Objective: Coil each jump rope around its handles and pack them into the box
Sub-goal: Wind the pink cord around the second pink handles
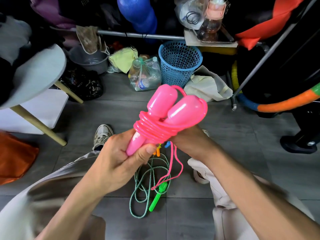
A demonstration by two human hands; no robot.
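Note:
A pink jump rope (170, 108) is held up in front of me, its two bulbous pink handles side by side and pointing away. Several turns of pink cord (155, 130) are wound round the handles' middle. My left hand (121, 156) grips the narrow ends of the handles. My right hand (188, 137) holds the coil from the right, its fingers hidden behind the cord. A loose pink tail (174, 170) hangs down from the coil. Below on the floor lies a green speckled rope (149, 186) with a green handle (158, 196). Orange and blue handle ends (161, 148) peek out under my hands.
A blue mesh basket (180, 61) stands on the grey tile floor ahead, beside a bag of plastic bottles (143, 73). A round grey table with wooden legs (38, 70) and a white box (41, 108) are at left. A padded hoop (284, 103) lies at right.

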